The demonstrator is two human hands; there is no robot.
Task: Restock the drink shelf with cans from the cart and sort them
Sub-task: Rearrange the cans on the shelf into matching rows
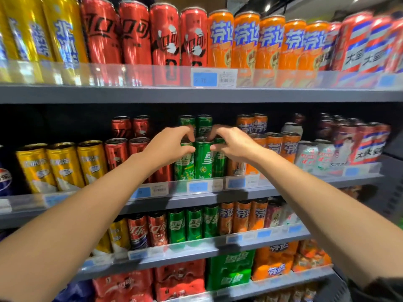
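Three green cans front the middle shelf (196, 199) at frame centre; the middle green can (203, 159) stands upright between the other two, behind the clear rail with its blue price tags (198, 187). Both hands on it near the top. Left hand (169, 147): fingers curled over the rim from the left, thumb against the can's side. Right hand (234, 144): fingers hooked over the rim from the right, thumb pressed to the side. Two more green cans stand behind, deeper in the shelf.

Same shelf, left of the green row: red cans (115, 152), then yellow cans (63, 166) toward the left edge. Right of it: orange cans (274, 144), then white cans (307, 155) and red-and-blue striped cans (368, 144) at far right.

Upper shelf across frame top: yellow, red, orange, striped cans in a row, one price label (213, 77) at centre. Lower shelves at bottom hold smaller cans and wrapped multipacks (231, 269); motion blur softens detail
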